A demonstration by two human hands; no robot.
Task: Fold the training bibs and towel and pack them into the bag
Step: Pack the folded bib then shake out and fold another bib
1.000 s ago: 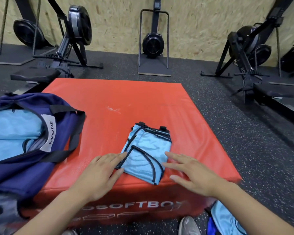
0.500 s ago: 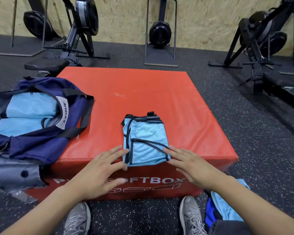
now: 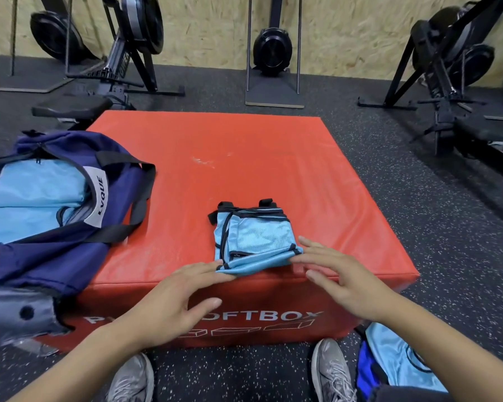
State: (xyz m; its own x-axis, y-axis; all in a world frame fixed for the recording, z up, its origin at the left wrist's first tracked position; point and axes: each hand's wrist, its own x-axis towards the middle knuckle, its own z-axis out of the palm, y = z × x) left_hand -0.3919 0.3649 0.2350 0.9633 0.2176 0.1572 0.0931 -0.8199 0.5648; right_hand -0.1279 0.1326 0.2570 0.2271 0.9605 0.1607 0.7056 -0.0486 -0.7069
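Lying at the red padded box's [image 3: 244, 169] near edge, one folded light-blue mesh bib [image 3: 254, 242] is touched by the left hand [image 3: 169, 303] and right hand [image 3: 343, 277], two in all, fingers straight, gripping nothing.

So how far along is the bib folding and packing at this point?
Partly done. Light blue folded pieces already lie inside the open navy bag. In hand: a folded bib sits at the near edge of the red soft box, the left hand and right hand touching its near corners with straight fingers, no grip yet. Left: packing it, plus more blue fabric on the floor by the right shoe.
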